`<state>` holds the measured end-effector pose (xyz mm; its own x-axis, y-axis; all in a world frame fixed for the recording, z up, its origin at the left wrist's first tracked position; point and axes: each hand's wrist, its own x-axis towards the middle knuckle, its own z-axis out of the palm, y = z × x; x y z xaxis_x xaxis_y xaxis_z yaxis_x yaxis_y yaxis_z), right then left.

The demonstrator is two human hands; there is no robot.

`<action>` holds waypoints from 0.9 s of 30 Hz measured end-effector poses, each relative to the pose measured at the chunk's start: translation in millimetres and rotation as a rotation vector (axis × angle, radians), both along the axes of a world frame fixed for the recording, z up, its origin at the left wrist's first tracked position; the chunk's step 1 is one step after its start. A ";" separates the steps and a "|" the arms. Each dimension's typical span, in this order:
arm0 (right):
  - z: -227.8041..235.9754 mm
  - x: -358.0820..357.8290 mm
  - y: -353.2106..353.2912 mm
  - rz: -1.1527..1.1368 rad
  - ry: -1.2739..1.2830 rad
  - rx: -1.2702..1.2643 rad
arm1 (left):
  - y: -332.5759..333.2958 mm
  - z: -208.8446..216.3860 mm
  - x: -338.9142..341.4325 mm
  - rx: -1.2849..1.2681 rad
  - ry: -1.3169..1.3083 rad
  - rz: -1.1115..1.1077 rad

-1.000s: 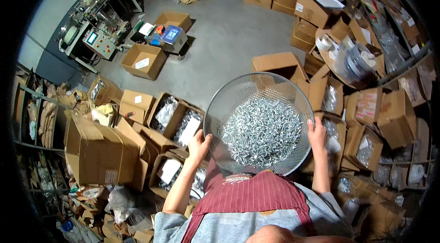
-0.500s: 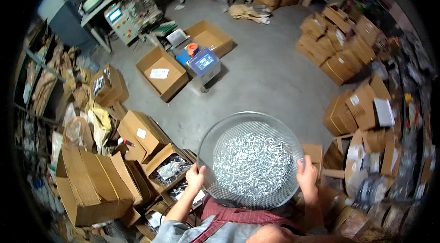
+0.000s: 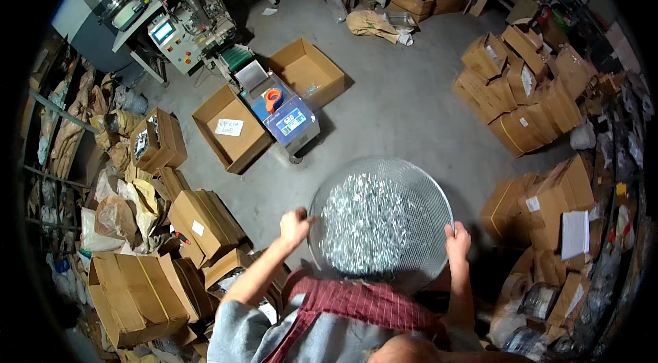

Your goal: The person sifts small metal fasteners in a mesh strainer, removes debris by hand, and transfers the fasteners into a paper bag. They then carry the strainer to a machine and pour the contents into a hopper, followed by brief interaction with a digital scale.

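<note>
Here, mesh basket (image 3: 426, 222), held between both hands (image 3: 295, 229)

From where I stand there's dark handwriting on a white label (image 3: 229, 127) on an open cardboard box (image 3: 252, 147), pale digits on the blue display (image 3: 291, 121) of a boxy device (image 3: 301, 139) — and a lit screen (image 3: 163, 32), illegible, on a control panel (image 3: 179, 53).

Free passage over grey floor (image 3: 394, 109) ahead of the fingers (image 3: 460, 229), mesh basket (image 3: 429, 218) between them, cartons (image 3: 214, 216) off to either side.
</note>
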<state>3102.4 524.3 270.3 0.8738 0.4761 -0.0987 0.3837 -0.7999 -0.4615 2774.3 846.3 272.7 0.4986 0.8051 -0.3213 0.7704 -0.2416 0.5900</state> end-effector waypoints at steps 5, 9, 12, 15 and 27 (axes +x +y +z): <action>-41.2 107.0 38.8 0.005 0.102 0.206 | 51.3 55.3 131.4 0.169 -0.160 -0.090; -59.2 206.0 92.6 0.018 -0.202 0.342 | 80.6 111.9 209.5 0.195 -0.251 -0.085; -9.5 266.6 231.2 0.232 -0.031 0.129 | 136.4 54.9 210.7 0.110 -0.165 0.216; -26.2 324.6 305.6 0.348 -0.141 0.148 | 171.0 -6.2 235.7 0.054 -0.117 0.255; 54.1 560.0 567.2 0.281 -0.160 0.430 | 430.6 44.6 493.3 0.034 -0.661 0.442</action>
